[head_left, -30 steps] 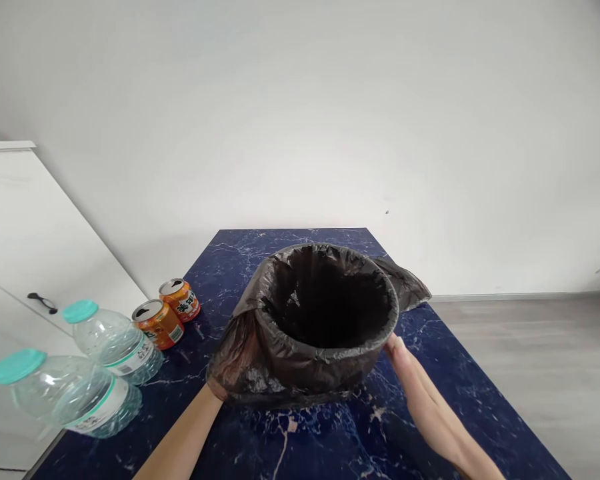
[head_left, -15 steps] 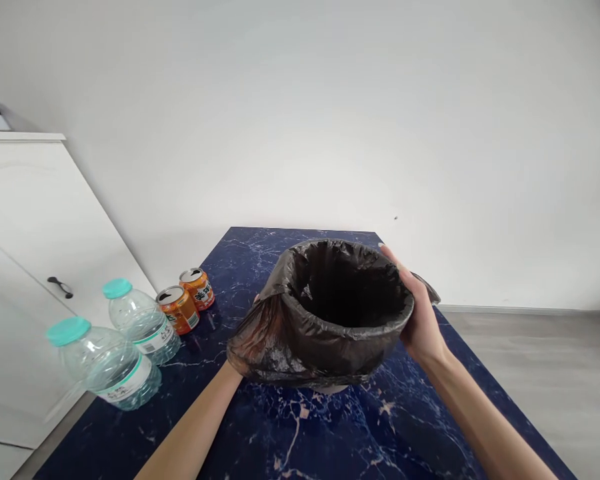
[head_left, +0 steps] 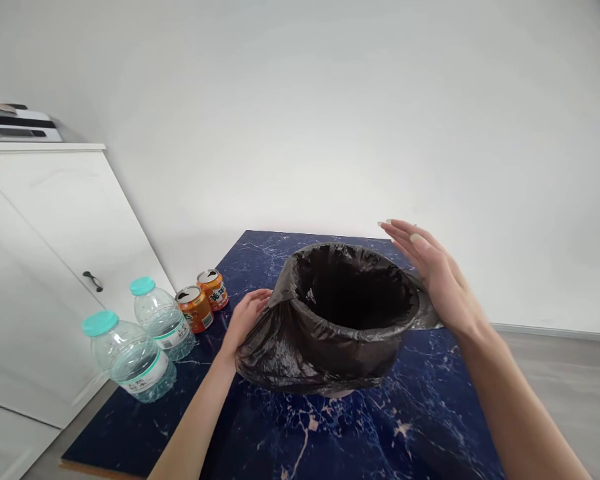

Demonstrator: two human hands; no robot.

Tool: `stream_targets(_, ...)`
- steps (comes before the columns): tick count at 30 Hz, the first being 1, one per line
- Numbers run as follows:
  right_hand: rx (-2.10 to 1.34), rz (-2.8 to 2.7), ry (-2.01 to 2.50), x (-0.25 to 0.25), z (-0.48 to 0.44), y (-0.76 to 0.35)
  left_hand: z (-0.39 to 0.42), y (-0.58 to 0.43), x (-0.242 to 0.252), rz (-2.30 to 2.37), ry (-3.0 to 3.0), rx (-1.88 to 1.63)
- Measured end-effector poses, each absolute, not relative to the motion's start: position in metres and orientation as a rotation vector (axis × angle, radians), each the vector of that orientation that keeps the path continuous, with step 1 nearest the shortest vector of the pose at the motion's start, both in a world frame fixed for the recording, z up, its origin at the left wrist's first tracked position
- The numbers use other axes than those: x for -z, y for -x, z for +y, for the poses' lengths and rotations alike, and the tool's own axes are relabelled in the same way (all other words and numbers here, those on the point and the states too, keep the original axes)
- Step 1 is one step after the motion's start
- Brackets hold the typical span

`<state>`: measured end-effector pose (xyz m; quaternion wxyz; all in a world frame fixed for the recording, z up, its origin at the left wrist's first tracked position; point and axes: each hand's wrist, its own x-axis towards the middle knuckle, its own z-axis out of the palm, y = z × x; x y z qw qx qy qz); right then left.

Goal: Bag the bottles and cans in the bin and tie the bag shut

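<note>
1. Head view, writing: far can (head_left: 213, 291) is orange with bold black characters, 美年 readable; smaller print isn't.
2. Near can (head_left: 195, 310) is orange too, barcode facing out, bit of dark lettering at its left edge. Touching or just beside far can; can't tell which.
3. Near bottle (head_left: 143, 380) and far bottle (head_left: 169, 339): clear, teal caps on, white labels edged in teal. Dark Chinese print, too small to read reliably; barcode on the far one.
4. Contents: bottles tinted in the lower part, can't confirm liquid. Both cans have drink holes open, inside dark.
5. Lined bin (head_left: 330, 333): mid table (head_left: 300, 447), mouth up, black bag (head_left: 280, 363) folded over the rim, bulging left, loose flap out right. Interior nearly black, one small glint on the left inner wall.
6. Left hand (head_left: 247, 320): against bag's left side, fingers extended together. Thumb hidden, so can't tell if it pinches any plastic.
7. Right hand (head_left: 433, 273): at bin's right, fingers straight, raised above the rim, holding nothing. Lower hand overlaps the flap; contact unclear.
8. Left: white cabinet (head_left: 70, 213), black handle (head_left: 93, 281).
</note>
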<state>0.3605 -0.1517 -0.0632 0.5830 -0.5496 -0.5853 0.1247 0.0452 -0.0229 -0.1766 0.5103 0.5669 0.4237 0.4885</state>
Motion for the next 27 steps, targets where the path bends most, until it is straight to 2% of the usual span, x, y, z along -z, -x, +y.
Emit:
stream_targets(6,-0.259,-1.453,1.534,0.034,-0.159,-0.344,-0.069,-0.023,0.169,1.043,-1.291,-1.329)
stream_targets(12,-0.311,-1.502,1.621,0.034,-0.162,-0.34,-0.121,-0.075,0.169,1.033,-1.421,-1.347)
stream_targets(21,-0.282,-1.708,1.601,0.041,-0.171,-0.36,-0.118,-0.121,0.21,1.144,-1.626,-1.275)
stream_targets(24,-0.271,-1.718,1.574,0.042,-0.171,-0.364,-0.125,-0.119,0.198,1.136,-1.669,-1.182)
stream_targets(27,-0.252,-1.703,1.586,0.041,-0.173,-0.366,-0.141,-0.103,0.174,1.191,-1.678,-1.243)
